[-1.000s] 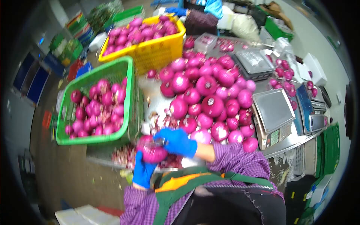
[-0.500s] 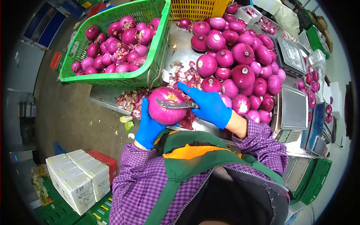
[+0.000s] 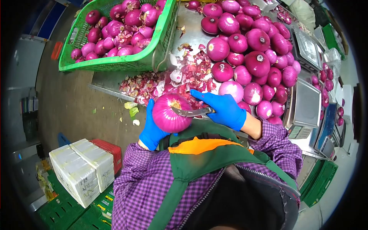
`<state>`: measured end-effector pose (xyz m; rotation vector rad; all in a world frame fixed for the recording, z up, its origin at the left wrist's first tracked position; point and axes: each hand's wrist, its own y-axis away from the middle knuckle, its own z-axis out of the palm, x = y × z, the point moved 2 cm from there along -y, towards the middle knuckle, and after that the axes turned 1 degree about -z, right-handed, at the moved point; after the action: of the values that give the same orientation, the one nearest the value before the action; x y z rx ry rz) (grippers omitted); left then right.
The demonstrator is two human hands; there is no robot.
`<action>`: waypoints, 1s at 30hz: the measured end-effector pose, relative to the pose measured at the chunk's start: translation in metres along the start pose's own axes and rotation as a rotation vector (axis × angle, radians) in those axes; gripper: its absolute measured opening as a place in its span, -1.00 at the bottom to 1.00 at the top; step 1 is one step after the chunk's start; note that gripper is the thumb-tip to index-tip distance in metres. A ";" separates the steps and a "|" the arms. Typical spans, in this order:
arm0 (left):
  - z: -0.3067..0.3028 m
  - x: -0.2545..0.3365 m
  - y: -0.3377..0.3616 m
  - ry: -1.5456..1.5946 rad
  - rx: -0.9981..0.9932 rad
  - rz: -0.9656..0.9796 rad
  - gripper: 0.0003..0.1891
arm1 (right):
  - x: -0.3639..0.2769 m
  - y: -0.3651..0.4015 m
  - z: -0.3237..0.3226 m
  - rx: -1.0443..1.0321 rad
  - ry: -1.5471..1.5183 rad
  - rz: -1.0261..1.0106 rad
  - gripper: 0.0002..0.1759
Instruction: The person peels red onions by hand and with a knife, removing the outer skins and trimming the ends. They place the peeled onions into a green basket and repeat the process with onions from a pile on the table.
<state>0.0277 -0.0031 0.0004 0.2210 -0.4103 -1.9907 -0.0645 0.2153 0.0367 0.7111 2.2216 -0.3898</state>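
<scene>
My left hand (image 3: 152, 128), in a blue glove, is closed around a large red onion (image 3: 171, 117) in front of my apron. In my blue-gloved right hand (image 3: 224, 110) is a knife (image 3: 193, 112) with a curved blade; the fingers wrap its handle and the index finger or thumb stretches out along the top. The blade's tip rests at the pale, dry end of the onion. Behind the hands lies a heap of onion skins (image 3: 191, 74) on the metal table. Shiny peeled red onions (image 3: 257, 63) are piled to the right of it.
A green basket (image 3: 111, 64) of red onions stands at the table's back left. Scales (image 3: 305, 103) line the right side. White foam boxes (image 3: 78, 168) and a red crate (image 3: 109, 151) sit on the left, above green crates. Skins lie on the floor (image 3: 92, 103).
The view has shifted, so the table and basket sit higher in it. The knife tip has moved from across the onion's left side to its dry end, and the right hand sits slightly farther right.
</scene>
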 end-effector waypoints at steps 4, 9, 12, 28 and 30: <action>0.004 -0.002 0.006 0.218 -0.013 -0.037 -0.16 | -0.004 0.004 0.009 -0.048 0.017 0.007 -0.14; -0.010 -0.014 0.004 0.247 0.063 -0.130 -0.16 | -0.007 0.001 0.025 -0.018 0.105 -0.014 -0.17; -0.016 -0.014 0.002 0.152 0.019 -0.152 -0.18 | -0.012 0.001 0.021 -0.081 0.143 0.005 -0.18; -0.017 -0.018 0.003 0.121 -0.011 -0.259 -0.15 | -0.017 0.011 0.024 -0.073 0.237 0.005 -0.22; -0.015 -0.018 0.002 0.183 -0.074 -0.267 -0.14 | -0.016 0.013 0.027 -0.065 0.248 -0.006 -0.22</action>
<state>0.0422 0.0094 -0.0131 0.4257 -0.1965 -2.2194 -0.0331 0.2071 0.0299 0.7523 2.4574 -0.2406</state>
